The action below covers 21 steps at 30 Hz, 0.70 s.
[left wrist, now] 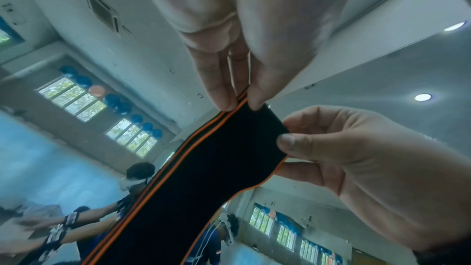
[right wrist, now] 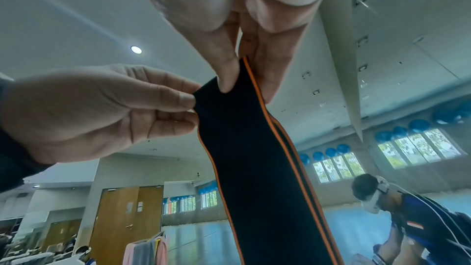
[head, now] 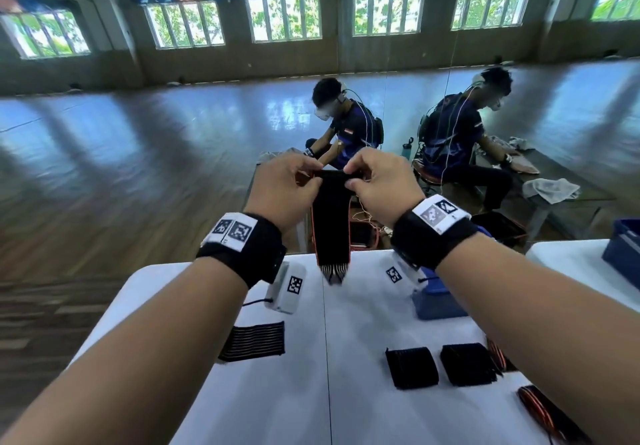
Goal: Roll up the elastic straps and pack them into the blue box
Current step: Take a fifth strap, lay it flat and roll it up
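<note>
Above the worktop (head: 277,392) my left hand (head: 282,186) and right hand (head: 382,185) pinch the strap's (head: 330,223) top edge; it hangs straight down, rolled straps (head: 411,367) and blue box (head: 438,301) below.

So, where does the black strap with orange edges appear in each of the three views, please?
Head: the strap hangs at centre, its top pinched by the left hand and right hand, above the white table.
Left wrist: the strap runs from centre to the lower left.
Right wrist: the strap runs from upper centre to the bottom edge.
Shared landmark: the seated person in blue behind it.
</note>
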Motion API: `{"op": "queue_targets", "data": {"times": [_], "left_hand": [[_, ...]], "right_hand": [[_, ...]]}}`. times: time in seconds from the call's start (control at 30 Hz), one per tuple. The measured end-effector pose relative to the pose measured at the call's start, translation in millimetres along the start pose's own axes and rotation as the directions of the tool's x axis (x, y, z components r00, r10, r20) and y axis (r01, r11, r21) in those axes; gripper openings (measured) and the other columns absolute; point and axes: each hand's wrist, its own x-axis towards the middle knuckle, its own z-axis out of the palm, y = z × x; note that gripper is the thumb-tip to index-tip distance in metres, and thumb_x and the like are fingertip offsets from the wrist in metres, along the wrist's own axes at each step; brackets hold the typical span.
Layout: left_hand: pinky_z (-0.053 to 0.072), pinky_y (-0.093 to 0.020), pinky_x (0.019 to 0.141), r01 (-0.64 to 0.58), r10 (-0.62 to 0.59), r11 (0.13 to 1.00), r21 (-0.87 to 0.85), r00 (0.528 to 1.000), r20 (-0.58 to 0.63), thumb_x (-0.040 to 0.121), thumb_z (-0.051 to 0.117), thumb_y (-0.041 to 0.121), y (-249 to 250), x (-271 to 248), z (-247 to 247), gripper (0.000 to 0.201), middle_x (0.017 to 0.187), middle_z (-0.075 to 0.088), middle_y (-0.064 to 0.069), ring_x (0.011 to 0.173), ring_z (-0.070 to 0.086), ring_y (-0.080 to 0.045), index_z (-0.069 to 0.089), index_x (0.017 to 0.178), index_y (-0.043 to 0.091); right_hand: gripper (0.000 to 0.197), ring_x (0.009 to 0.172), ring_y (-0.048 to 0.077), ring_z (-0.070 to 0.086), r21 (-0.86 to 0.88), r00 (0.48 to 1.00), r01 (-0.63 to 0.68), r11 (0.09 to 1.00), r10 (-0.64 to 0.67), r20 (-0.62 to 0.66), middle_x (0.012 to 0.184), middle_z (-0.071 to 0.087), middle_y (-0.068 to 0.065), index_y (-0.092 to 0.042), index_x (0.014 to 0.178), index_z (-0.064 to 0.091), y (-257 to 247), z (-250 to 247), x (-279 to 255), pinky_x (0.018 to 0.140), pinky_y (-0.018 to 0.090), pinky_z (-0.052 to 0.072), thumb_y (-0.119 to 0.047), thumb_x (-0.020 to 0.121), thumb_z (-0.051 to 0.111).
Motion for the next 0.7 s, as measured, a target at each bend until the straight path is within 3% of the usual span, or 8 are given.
{"op": "queue_targets", "data": {"times": [0.1, 0.2, 0.27, 0.33, 0.43, 0.5, 0.7], "left_hand": [[0.049, -0.019, 0.076, -0.058, 0.058, 0.998, 0.033, 0.998, 0.009, 0.079, 0.076, 0.012, -8.6, -23.5, 2.6, 0.016, 0.086, 0.068, 0.011, 0.077, 0.064, -0.009, 0.077, 0.094, 0.020], [0.052, -0.026, 0.076, 0.011, -0.024, 0.996, 0.084, 0.987, 0.158, 0.077, 0.076, 0.011, -34.5, -74.7, 25.6, 0.017, 0.084, 0.069, 0.005, 0.077, 0.064, -0.013, 0.076, 0.091, 0.019], [0.052, -0.028, 0.081, 0.119, -0.155, 0.984, 0.134, 0.938, 0.311, 0.077, 0.074, 0.011, -54.9, -119.9, 45.8, 0.017, 0.087, 0.069, 0.004, 0.079, 0.065, -0.013, 0.075, 0.092, 0.020], [0.048, -0.022, 0.084, 0.210, -0.280, 0.957, 0.199, 0.849, 0.448, 0.079, 0.071, 0.012, -71.2, -170.5, 63.0, 0.018, 0.093, 0.070, 0.004, 0.086, 0.065, -0.014, 0.075, 0.095, 0.020], [0.047, -0.020, 0.085, 0.221, -0.341, 0.939, 0.265, 0.713, 0.613, 0.082, 0.069, 0.014, -89.9, -239.5, 78.3, 0.018, 0.098, 0.070, 0.005, 0.091, 0.064, -0.013, 0.074, 0.098, 0.020], [0.046, -0.017, 0.082, 0.236, -0.358, 0.934, 0.270, 0.644, 0.676, 0.082, 0.068, 0.016, -97.3, -273.5, 80.7, 0.017, 0.096, 0.065, 0.010, 0.088, 0.061, -0.010, 0.072, 0.098, 0.023], [0.050, -0.024, 0.078, 0.230, -0.288, 0.956, 0.182, 0.621, 0.729, 0.081, 0.071, 0.020, -102.8, -321.5, 77.8, 0.017, 0.094, 0.058, 0.013, 0.083, 0.057, -0.007, 0.068, 0.097, 0.024]], "right_hand": [[0.018, 0.080, 0.010, 0.058, 0.000, 0.999, 0.044, 0.999, -0.044, 0.025, 0.086, 0.065, -0.008, -0.019, 0.091, 0.070, 5.1, 2.9, -18.8, 0.075, 0.020, 0.044, -0.009, 0.077, 0.075], [0.022, 0.083, 0.009, 0.056, -0.057, 0.979, -0.033, 0.998, 0.044, 0.201, 0.088, 0.063, -0.008, -0.021, 0.094, 0.069, 29.2, 30.6, -62.4, 0.076, 0.020, 0.041, -0.009, 0.077, 0.075], [0.022, 0.085, 0.013, 0.058, -0.082, 0.935, -0.106, 0.991, 0.128, 0.332, 0.090, 0.065, -0.005, -0.020, 0.094, 0.069, 51.0, 59.2, -104.0, 0.079, 0.022, 0.043, -0.008, 0.077, 0.074], [0.021, 0.091, 0.018, 0.061, -0.133, 0.861, -0.179, 0.975, 0.221, 0.457, 0.095, 0.068, -0.001, -0.020, 0.095, 0.068, 69.9, 86.7, -151.3, 0.082, 0.026, 0.045, -0.007, 0.078, 0.072], [0.023, 0.095, 0.016, 0.060, -0.193, 0.716, -0.224, 0.955, 0.295, 0.632, 0.101, 0.066, -0.002, -0.020, 0.100, 0.066, 87.8, 115.3, -217.9, 0.081, 0.022, 0.042, -0.010, 0.079, 0.069], [0.028, 0.092, 0.012, 0.057, -0.186, 0.647, -0.254, 0.949, 0.310, 0.696, 0.100, 0.063, -0.006, -0.022, 0.102, 0.065, 92.8, 122.8, -251.4, 0.080, 0.021, 0.044, -0.012, 0.077, 0.072], [0.033, 0.091, 0.009, 0.052, -0.178, 0.600, -0.202, 0.963, 0.265, 0.755, 0.105, 0.057, -0.008, -0.024, 0.107, 0.063, 93.4, 122.0, -289.0, 0.081, 0.019, 0.042, -0.012, 0.077, 0.073]]}}
